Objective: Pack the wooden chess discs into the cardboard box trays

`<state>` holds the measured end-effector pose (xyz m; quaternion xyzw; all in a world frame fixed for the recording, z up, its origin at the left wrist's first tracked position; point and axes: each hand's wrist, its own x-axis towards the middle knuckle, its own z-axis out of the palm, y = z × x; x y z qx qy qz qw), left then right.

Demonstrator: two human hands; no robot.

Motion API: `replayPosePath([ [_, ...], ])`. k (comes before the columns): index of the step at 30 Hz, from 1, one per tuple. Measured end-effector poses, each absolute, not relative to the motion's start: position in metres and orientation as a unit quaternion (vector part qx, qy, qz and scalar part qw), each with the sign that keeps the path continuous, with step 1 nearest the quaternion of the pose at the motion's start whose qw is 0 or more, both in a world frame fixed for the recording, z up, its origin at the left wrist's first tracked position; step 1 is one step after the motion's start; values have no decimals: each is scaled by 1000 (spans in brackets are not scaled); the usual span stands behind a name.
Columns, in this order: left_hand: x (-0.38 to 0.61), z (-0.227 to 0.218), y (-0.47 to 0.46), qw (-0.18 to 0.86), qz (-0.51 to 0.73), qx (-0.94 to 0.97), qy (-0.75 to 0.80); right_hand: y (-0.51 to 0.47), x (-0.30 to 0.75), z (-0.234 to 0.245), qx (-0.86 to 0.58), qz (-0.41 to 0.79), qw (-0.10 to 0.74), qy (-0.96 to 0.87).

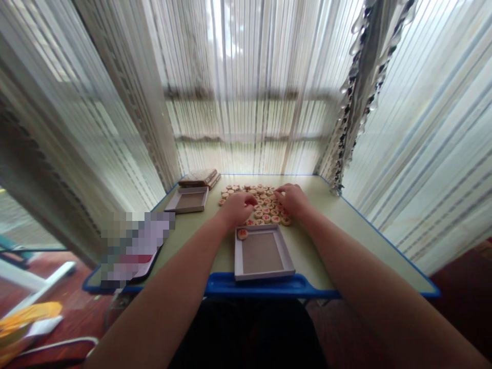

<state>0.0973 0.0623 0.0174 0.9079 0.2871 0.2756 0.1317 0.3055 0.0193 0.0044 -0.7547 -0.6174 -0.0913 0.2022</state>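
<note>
Many round wooden Chinese chess pieces (266,210) lie spread in a loose heap on the table, marked with red or dark characters. Over the heap's left side is my left hand (238,207), its fingers curled inward; whether a piece is between them is hidden. My right hand (294,199) rests at the right side of the heap, fingers bent and apart, tips touching the pieces. Closer to me stands a shallow open box (238,261) with a grey bottom. One chess piece with a red character (242,234) lies in its far left corner.
Another shallow box part (187,208) sits at the back left, before a folded brown-and-white stack (198,177). A partly blurred flat object (144,251) lies at the left edge. The pale table (346,246) has a blue rim; striped curtains (249,118) hang behind it.
</note>
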Motion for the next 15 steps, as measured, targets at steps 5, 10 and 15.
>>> replayPosePath([
  [5, 91, 11, 86, 66, 281, 877, 383, 25, 310, 4, -758, -72, 180, -623],
  [10, 93, 12, 86, 34, 190, 909, 368, 25, 306, 2, -752, -61, 184, -631],
  [15, 89, 16, 86, -19, 192, 894, 403, 24, 303, 1, -747, -57, 207, -629],
])
